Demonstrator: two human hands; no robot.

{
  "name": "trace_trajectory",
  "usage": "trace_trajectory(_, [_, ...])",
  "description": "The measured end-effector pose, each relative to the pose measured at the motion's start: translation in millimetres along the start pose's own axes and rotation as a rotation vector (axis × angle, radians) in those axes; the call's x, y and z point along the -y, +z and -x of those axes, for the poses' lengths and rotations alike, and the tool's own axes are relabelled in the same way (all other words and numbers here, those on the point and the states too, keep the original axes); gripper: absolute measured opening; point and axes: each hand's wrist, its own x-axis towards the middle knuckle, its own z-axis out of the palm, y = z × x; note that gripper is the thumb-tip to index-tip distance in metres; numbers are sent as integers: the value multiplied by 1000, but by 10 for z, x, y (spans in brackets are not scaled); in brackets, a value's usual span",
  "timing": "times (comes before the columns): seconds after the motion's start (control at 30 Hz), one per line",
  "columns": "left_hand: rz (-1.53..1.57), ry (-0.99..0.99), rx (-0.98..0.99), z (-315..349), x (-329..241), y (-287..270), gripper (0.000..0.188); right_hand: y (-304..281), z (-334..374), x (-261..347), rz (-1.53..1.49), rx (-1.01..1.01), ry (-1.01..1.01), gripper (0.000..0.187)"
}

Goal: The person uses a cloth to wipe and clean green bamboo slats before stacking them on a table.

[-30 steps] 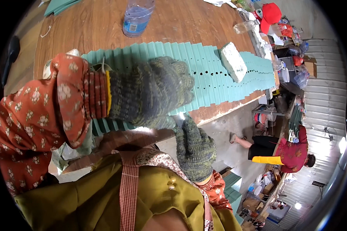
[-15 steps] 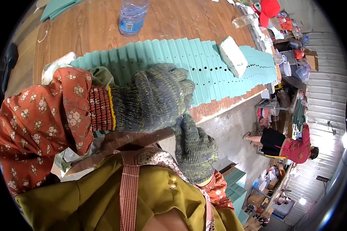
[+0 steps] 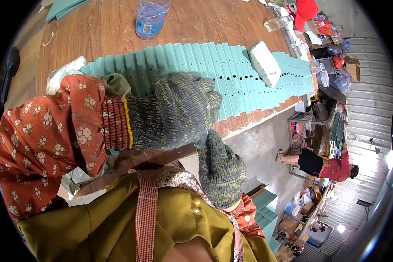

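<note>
**Gloved hands meet at the table's near edge**

Both hands in knitted gloves, right at the front edge of the wooden table [image 3: 100,30]. The left hand [image 3: 172,111] lies curled, fingers bent down over the near edge of the long row of overlapping green sheets [image 3: 231,74]; whether it grips a sheet, I cannot tell. The right hand [image 3: 220,168] comes up from below, fingers together, tips hidden under the left glove, so its grasp cannot be told either. On the sheets rests a pale block [image 3: 265,63], well apart. Farther back stands a clear water bottle [image 3: 150,17].
</note>
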Motion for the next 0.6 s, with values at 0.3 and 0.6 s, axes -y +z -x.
trace_trajectory(0.3, [-38, -20, -13, -94, -54, -55, 37, 46, 9, 0, 58, -82, 34, 33])
trace_trajectory(0.6, [-22, 49, -91, -57, 4, 57, 37, 114, 4, -33, -28, -122, 13, 33])
